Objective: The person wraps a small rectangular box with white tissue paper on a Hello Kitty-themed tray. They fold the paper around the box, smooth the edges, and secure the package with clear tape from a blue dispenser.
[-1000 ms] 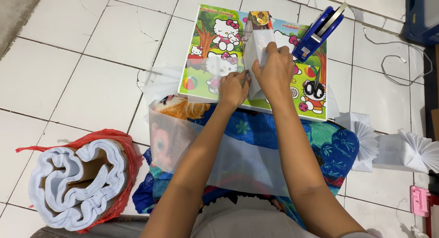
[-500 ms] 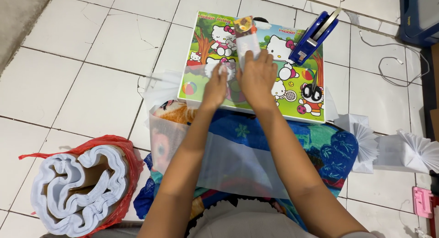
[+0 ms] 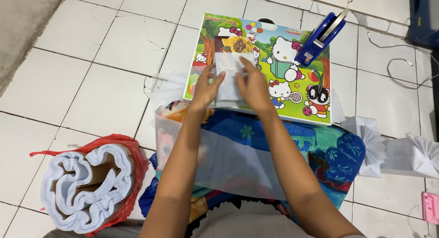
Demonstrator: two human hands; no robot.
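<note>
A small box [image 3: 230, 66], half wrapped in white translucent paper, lies flat on a colourful cartoon-printed board [image 3: 292, 98]. Its uncovered top end shows a food picture. My left hand [image 3: 206, 86] presses on the left side of the wrapped box, fingers spread. My right hand [image 3: 253, 85] presses on its right side, forefinger stretched over the paper. A sheet of translucent white paper [image 3: 228, 162] trails from the board back over my lap.
A blue tape dispenser [image 3: 320, 37] stands on the board's far right corner. A roll of white sheets in a red plastic bag [image 3: 87, 185] lies at my left. White wrapped packs [image 3: 402, 153] sit at the right, with a white cable [image 3: 402, 69] beyond.
The box stood upright in my right hand a second ago; now it lies flat on the board under both hands, with the paper over it.
</note>
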